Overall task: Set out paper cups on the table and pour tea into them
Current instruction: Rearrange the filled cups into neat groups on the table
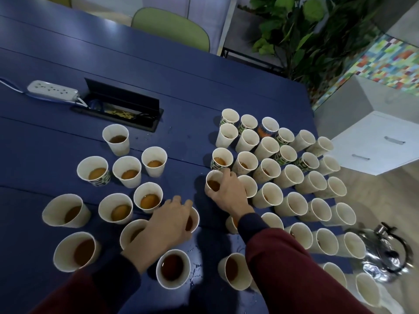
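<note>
Roughly halfway by the look of it: tea-filled paper cups [148,198] spread at 9 o'clock on the counter [56,114], many packed cups [292,175] at 3 look unfilled, kettle [385,254] at 4; left hand [167,223] fingers grip a near cup [195,217] at 6, right hand [229,191] fingers grip a centre cup [213,184].

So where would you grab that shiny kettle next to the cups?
By the dark handle arching over the kettle, coming from above and from the right. The cups on its left stand close, so a hand has little room there, and the rounded steel body offers no hold and may be hot.
</note>
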`<action>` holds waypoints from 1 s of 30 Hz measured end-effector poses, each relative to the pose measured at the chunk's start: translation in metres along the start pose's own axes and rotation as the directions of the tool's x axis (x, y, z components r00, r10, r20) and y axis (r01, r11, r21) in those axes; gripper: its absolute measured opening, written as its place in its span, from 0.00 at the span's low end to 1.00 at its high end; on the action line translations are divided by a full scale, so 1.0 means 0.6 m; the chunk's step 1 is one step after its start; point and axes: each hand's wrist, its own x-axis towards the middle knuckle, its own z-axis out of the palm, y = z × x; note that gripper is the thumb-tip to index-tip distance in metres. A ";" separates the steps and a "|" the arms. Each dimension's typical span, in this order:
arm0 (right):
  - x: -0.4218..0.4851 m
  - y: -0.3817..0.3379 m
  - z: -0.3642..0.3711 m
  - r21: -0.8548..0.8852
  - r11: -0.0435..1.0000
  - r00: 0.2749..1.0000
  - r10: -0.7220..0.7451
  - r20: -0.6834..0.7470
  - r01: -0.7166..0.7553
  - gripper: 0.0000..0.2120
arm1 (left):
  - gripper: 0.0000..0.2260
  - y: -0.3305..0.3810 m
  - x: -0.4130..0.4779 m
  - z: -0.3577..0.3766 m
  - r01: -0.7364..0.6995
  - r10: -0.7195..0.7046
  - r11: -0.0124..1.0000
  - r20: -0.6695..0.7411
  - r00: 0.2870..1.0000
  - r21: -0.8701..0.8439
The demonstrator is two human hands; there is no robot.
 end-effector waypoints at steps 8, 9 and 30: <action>0.011 0.003 -0.002 -0.100 0.994 0.999 0.031 -0.029 -0.034 0.27 | 0.23 0.010 -0.002 0.004 0.037 -0.038 0.999 -0.064 0.997 -0.017; 0.011 0.005 0.001 -0.106 0.994 1.000 0.016 -0.019 -0.018 0.27 | 0.23 0.010 -0.002 0.005 0.046 -0.047 0.999 -0.061 0.997 -0.012; -0.145 -0.005 0.015 0.425 0.865 0.962 -0.267 -0.059 0.267 0.39 | 0.25 0.051 -0.022 -0.072 -0.001 -0.093 0.948 -0.280 0.956 -0.319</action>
